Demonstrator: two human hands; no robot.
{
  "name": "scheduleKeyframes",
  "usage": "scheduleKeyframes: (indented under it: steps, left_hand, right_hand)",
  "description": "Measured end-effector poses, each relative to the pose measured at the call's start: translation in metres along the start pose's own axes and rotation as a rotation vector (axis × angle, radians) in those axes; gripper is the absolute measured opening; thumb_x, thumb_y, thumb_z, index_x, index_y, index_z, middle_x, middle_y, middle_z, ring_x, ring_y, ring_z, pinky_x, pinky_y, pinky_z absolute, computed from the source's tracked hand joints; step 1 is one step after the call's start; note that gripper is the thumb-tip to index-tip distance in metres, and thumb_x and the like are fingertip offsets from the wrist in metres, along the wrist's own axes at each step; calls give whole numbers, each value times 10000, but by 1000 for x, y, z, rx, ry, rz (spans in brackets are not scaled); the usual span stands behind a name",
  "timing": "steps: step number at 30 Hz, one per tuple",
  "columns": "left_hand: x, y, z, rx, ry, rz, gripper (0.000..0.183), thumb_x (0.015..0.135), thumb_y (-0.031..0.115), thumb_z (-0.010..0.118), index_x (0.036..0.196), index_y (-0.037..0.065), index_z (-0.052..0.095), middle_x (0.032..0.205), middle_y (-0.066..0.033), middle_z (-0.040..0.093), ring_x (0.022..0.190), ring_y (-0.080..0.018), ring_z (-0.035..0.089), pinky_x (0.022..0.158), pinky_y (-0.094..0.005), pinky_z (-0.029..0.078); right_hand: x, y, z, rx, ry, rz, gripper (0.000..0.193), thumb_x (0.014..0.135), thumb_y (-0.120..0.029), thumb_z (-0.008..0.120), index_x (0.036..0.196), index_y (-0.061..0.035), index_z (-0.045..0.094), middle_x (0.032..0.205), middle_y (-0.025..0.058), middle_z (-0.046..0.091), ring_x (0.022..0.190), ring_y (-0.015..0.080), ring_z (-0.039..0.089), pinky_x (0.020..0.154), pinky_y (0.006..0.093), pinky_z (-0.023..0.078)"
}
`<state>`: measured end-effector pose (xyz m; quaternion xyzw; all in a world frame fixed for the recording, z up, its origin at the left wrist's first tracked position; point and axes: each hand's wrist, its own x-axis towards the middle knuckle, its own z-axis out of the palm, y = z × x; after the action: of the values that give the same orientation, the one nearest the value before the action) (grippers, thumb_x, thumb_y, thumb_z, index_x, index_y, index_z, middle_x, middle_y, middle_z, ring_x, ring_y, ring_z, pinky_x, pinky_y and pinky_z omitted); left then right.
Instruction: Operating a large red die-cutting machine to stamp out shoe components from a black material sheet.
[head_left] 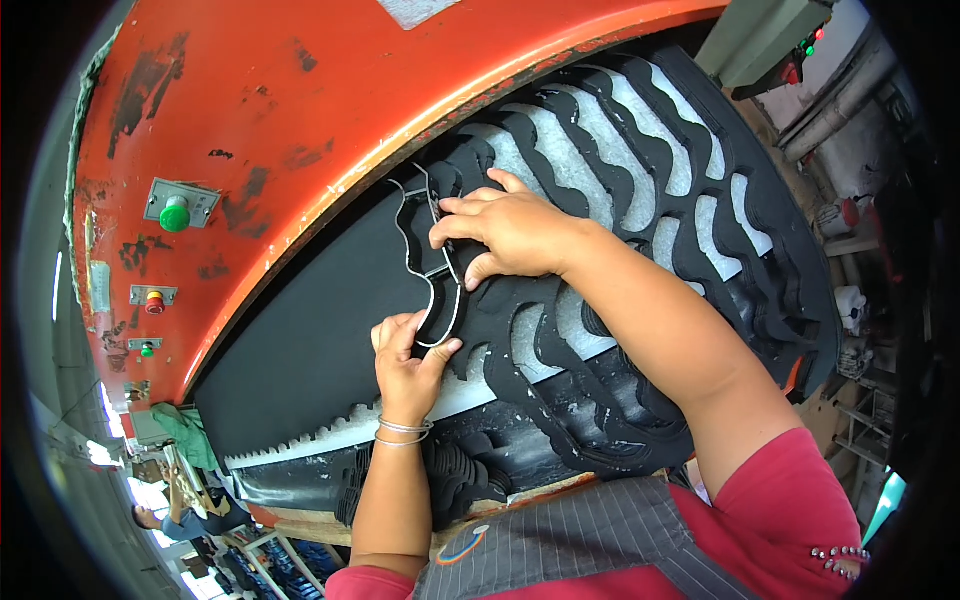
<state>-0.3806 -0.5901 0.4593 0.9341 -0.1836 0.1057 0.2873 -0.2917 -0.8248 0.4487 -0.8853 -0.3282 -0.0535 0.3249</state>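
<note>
A metal cutting die (pixel 437 272) with a long wavy outline and crossbars stands on a black foam-like sheet (pixel 320 310). My left hand (pixel 405 370) grips the die's near rounded end between thumb and fingers. Along the die's right side, my right hand (pixel 515 232) has its fingers over the rim and its thumb against the outer wall. Right of the die, the sheet is cut into wavy openings, leaving black strips (pixel 640 165) with the pale worn board (pixel 610 195) showing between them. The sheet under my right palm is hidden.
An orange machine body (pixel 270 90) arches over the sheet's far side, with a green button (pixel 174 214) and a red button (pixel 155 302) on it. Stacked black cut pieces (pixel 460 475) lie by the near edge. Another person (pixel 180 520) is at the far lower left.
</note>
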Motion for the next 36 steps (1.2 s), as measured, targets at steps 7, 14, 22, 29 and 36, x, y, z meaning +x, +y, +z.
scheduleKeyframes:
  steps: [7,14,22,29,36]
  left_hand:
    - [2,5,-2,-45,36,-33,440,607,173,838,1003,44,695,861,-72,600,893,-263,508,808,-359,426]
    - [-8,1,-29,18,2,72,626,679,251,822,1210,35,570,1031,-150,587,1015,-321,512,920,-392,413]
    - [-95,-56,-253,-237,586,53,240,909,144,629,1111,13,632,986,-18,630,883,-86,572,804,-248,468]
    - [-192,-137,-383,-296,1467,21,477,989,273,509,1327,-52,420,1278,-159,517,1143,-203,520,975,-321,402]
    - [-190,-101,-455,95,1502,-65,797,985,549,256,1480,-36,37,1556,-233,-5,1451,-335,-20,1165,-418,24]
  right_hand:
    - [1,0,-6,21,-14,-1,579,686,-411,766,1199,-238,561,1386,143,488,1288,277,445,1110,541,168]
    - [-9,-56,-32,-112,-55,132,806,711,-388,768,1415,-248,401,1441,182,407,1346,318,374,1108,563,164]
    - [-71,-212,-72,-139,395,-194,496,765,-294,750,1157,-32,597,1002,159,655,952,326,624,850,400,489]
    - [-55,-348,-49,-28,685,-434,370,775,-194,752,1088,-67,599,865,100,629,755,233,633,635,309,521]
    - [-39,-404,-51,90,819,-253,264,798,-186,739,920,-64,540,722,79,597,603,213,602,555,317,492]
